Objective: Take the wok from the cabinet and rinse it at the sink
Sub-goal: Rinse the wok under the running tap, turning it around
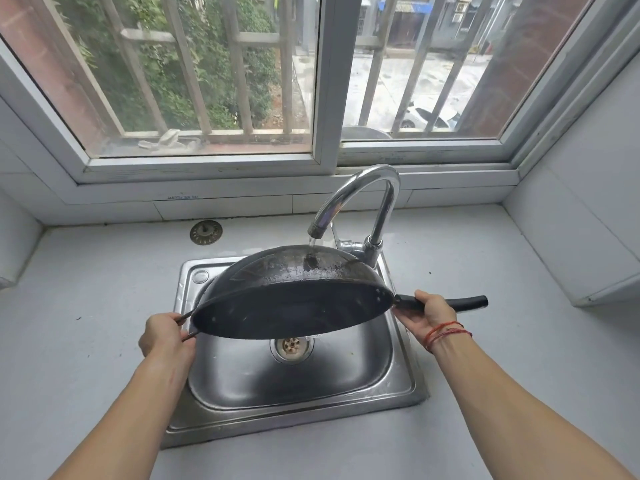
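Note:
A black wok [291,306] hangs tilted over the steel sink [401,379], its inside facing me and its wet underside turned up. Water runs from the chrome faucet [363,199] onto that underside. My left hand [162,336] grips the small wire loop handle at the wok's left rim. My right hand [429,311] grips the long black handle, whose end sticks out to the right. The sink's drain [291,346] shows just below the wok's lower rim.
A grey counter [86,341] surrounds the sink. A loose metal strainer plug [206,232] lies on it behind the sink's left corner. A barred window [325,81] runs along the back, and tiled walls close in on both sides.

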